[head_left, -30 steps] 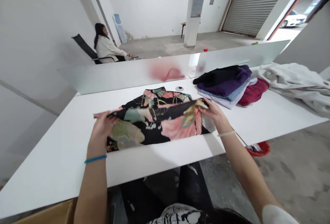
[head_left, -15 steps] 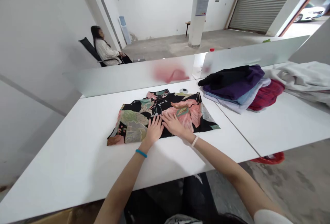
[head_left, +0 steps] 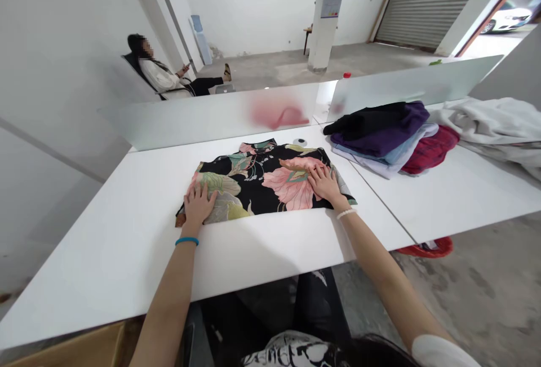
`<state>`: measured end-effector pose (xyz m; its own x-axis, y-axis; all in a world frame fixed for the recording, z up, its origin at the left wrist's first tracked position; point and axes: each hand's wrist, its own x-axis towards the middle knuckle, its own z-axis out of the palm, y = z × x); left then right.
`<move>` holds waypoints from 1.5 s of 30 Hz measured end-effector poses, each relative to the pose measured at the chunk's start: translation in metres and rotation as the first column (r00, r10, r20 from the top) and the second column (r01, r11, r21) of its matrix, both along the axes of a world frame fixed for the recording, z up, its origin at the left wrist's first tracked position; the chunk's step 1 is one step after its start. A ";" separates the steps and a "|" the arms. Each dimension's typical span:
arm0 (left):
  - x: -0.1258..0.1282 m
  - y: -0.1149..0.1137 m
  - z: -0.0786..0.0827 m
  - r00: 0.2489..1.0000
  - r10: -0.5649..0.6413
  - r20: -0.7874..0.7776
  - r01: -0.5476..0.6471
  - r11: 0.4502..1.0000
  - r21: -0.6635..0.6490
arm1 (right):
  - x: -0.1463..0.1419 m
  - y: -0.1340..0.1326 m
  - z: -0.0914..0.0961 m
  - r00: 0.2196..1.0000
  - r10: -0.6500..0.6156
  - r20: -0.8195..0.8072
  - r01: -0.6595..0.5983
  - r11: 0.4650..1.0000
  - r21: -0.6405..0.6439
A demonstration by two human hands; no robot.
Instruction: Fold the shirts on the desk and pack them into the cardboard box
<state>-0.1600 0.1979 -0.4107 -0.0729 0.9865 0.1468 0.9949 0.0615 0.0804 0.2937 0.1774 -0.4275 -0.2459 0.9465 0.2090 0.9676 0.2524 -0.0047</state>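
Beyond the frosted divider (head_left: 211, 116) at far left, a seated person (head_left: 156, 71) holds a phone. On the white table (head_left: 127, 265) in front of you, your left hand (head_left: 198, 206), with a blue wristband (head_left: 186, 241), lies flat with fingers spread on the left end of the folded black floral garment (head_left: 257, 178), touching it without gripping. The garment lies flat beneath and between your hands, which are well apart. Your right hand (head_left: 324, 182), with a pale beaded bracelet (head_left: 346, 213), rests open on its right part, also not gripping. Further right, just beyond the garment, sits a stack of folded clothes (head_left: 380, 136), then a rumpled white cloth (head_left: 494, 124).
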 end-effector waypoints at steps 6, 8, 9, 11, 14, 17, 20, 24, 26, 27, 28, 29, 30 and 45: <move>0.006 -0.025 -0.006 1.000 0.015 0.008 -0.015 1.000 -0.004 | -0.009 -0.019 0.010 0.999 -0.032 0.019 0.032 0.999 -0.009; 0.004 -0.046 -0.008 1.000 0.021 0.000 -0.021 1.000 0.013 | -0.009 -0.033 0.011 0.999 -0.017 0.030 0.018 1.000 -0.015; 0.003 -0.059 -0.010 1.000 0.025 -0.006 -0.024 0.999 0.027 | -0.009 -0.043 0.010 0.999 -0.004 0.041 0.005 1.000 -0.017; 0.000 -0.088 -0.014 0.999 0.033 -0.021 -0.032 0.999 0.044 | -0.007 -0.070 0.003 0.998 0.016 0.065 -0.015 1.000 -0.005; -0.006 -0.134 -0.021 0.999 0.026 -0.040 -0.025 0.999 0.040 | -0.003 -0.114 -0.013 0.997 -0.044 0.068 0.041 0.998 0.045; -0.007 -0.165 -0.021 0.998 0.023 -0.051 -0.022 1.000 0.020 | 0.000 -0.142 -0.020 0.988 -0.142 0.052 0.140 0.989 0.045; 0.007 -0.161 -0.008 0.998 0.028 -0.056 -0.025 0.999 0.048 | -0.008 -0.141 -0.004 0.980 -0.185 0.072 0.186 0.983 -0.006; 0.053 -0.114 0.008 0.954 -0.300 0.001 0.298 0.949 0.103 | -0.052 -0.108 0.034 1.000 0.002 0.022 -0.001 1.000 -0.021; 0.084 -0.087 0.008 0.891 -0.453 0.026 0.450 0.890 0.076 | -0.085 -0.087 0.046 0.971 0.234 -0.045 -0.236 0.970 -0.055; 0.098 -0.075 0.007 0.870 -0.492 0.030 0.489 0.869 0.070 | -0.102 -0.076 0.049 0.946 0.316 -0.070 -0.321 0.944 -0.076; 0.111 -0.064 0.005 0.858 -0.513 0.029 0.511 0.857 0.069 | -0.118 -0.066 0.049 0.928 0.360 -0.092 -0.367 0.926 -0.086; 0.123 -0.055 0.002 0.850 -0.526 0.029 0.523 0.849 0.072 | -0.132 -0.056 0.047 0.921 0.375 -0.108 -0.384 0.920 -0.084; 0.131 -0.047 0.000 0.846 -0.533 0.027 0.530 0.845 0.077 | -0.145 -0.048 0.043 0.922 0.368 -0.120 -0.378 0.923 -0.074; 0.146 0.003 0.002 0.942 -0.335 -0.003 0.331 0.931 0.156 | -0.173 -0.021 0.015 0.974 0.198 -0.112 -0.198 0.980 0.004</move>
<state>-0.0143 0.2007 -0.4084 0.2509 0.9207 0.2989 0.9538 -0.2878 0.0859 0.1208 0.1561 -0.4129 -0.4041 0.8830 0.2386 0.8917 0.4384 -0.1124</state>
